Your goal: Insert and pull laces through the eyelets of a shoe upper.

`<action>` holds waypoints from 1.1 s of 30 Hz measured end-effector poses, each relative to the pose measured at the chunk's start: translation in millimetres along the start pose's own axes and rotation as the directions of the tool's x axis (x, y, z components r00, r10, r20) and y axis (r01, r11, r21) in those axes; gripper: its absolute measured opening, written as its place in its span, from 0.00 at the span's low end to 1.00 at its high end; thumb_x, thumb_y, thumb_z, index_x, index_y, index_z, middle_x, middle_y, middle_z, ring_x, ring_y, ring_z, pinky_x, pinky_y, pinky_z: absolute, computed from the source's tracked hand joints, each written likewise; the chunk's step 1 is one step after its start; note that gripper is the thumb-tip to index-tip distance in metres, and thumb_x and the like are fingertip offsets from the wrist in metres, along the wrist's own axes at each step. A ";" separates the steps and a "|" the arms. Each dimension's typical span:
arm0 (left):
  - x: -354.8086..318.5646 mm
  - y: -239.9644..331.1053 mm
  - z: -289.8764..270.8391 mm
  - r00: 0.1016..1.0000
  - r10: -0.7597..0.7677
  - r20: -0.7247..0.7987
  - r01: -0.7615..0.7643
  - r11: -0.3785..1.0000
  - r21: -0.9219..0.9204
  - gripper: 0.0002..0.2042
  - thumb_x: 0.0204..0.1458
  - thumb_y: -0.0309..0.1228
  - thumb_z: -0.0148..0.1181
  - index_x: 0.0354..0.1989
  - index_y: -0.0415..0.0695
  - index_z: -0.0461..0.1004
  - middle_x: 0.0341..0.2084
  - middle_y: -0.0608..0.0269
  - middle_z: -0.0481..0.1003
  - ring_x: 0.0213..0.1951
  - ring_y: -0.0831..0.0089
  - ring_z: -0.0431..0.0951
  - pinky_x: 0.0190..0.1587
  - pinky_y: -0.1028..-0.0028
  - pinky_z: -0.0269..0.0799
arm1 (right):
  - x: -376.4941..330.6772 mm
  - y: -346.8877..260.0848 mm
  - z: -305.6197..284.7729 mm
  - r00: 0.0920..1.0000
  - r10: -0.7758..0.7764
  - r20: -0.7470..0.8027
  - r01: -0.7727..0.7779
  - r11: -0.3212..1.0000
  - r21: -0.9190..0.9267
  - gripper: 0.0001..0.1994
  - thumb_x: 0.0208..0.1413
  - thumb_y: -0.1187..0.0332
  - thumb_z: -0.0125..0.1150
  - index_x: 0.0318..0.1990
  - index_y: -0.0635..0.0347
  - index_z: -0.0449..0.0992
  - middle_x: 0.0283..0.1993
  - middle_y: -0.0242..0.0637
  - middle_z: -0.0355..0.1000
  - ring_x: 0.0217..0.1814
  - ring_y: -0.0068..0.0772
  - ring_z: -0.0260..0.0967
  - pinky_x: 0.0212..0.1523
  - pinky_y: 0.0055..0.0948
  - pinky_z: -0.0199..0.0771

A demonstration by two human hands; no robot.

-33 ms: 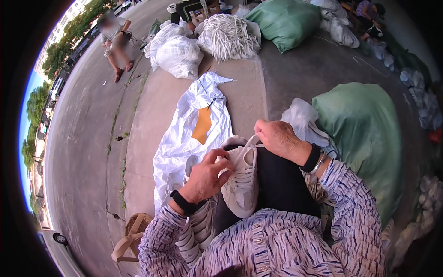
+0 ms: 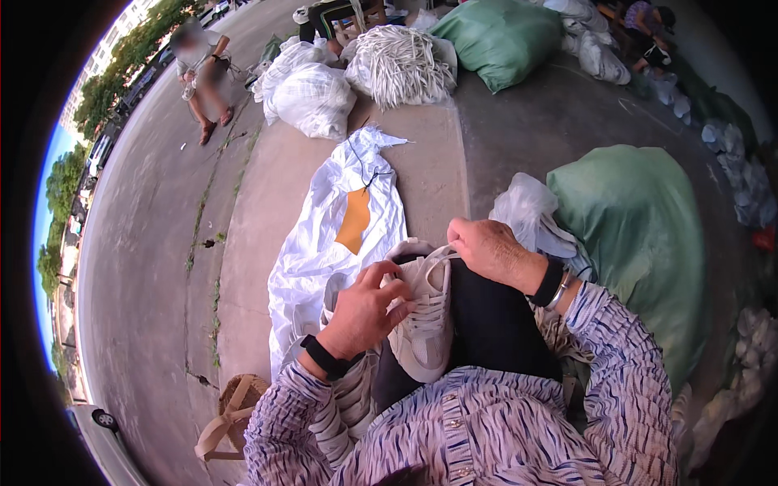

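Note:
A pale beige sneaker (image 2: pixel 423 344) rests on my lap over dark trousers, its toe pointing toward me. White laces are threaded across its front. My left hand (image 2: pixel 362 314) bends its fingers against the shoe's left side, near the upper lacing; what the fingertips grip is partly hidden. To the right of the shoe's opening, my right hand (image 2: pixel 496 253) pinches a loose shoelace (image 2: pixel 438 254) and draws it out sideways. Several more pale shoes (image 2: pixel 347 405) are stacked at my left side, partly covered by my left arm.
A white woven sack (image 2: pixel 316 259) with an orange patch lies flat ahead. At the right bulges a large green sack (image 2: pixel 636 223) beside a clear plastic bag (image 2: pixel 523 206). A woven basket (image 2: pixel 241 401) stands at lower left. Farther off are filled sacks (image 2: pixel 316 101) and a seated person (image 2: pixel 203 69).
My right hand has dipped very slightly with the shoelace. The sneaker and my left hand stay almost where they were.

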State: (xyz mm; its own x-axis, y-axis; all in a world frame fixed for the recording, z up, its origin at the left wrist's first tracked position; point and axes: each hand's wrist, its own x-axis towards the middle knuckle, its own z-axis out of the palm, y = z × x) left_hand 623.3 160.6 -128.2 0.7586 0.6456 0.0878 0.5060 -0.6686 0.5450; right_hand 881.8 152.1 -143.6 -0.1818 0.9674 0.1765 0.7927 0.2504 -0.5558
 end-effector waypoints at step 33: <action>14.5 -14.4 28.1 0.938 -0.267 -0.223 0.145 0.882 -0.448 0.15 0.57 0.27 0.54 0.54 0.43 0.70 0.46 0.55 0.77 0.48 0.58 0.78 0.53 0.67 0.71 | -98.8 83.4 -285.9 0.912 0.361 -0.193 0.372 -0.535 0.758 0.06 0.65 0.73 0.41 0.38 0.63 0.64 0.22 0.30 0.60 0.10 0.18 0.43 0.17 0.22 0.39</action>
State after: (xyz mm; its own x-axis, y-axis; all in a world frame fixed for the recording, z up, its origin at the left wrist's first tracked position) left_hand 638.6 169.3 -158.2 0.4845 0.8661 0.1230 0.3722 -0.3313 0.8670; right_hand 1132.2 66.3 24.9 0.2327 0.9654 0.1174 -0.9331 0.2557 -0.2531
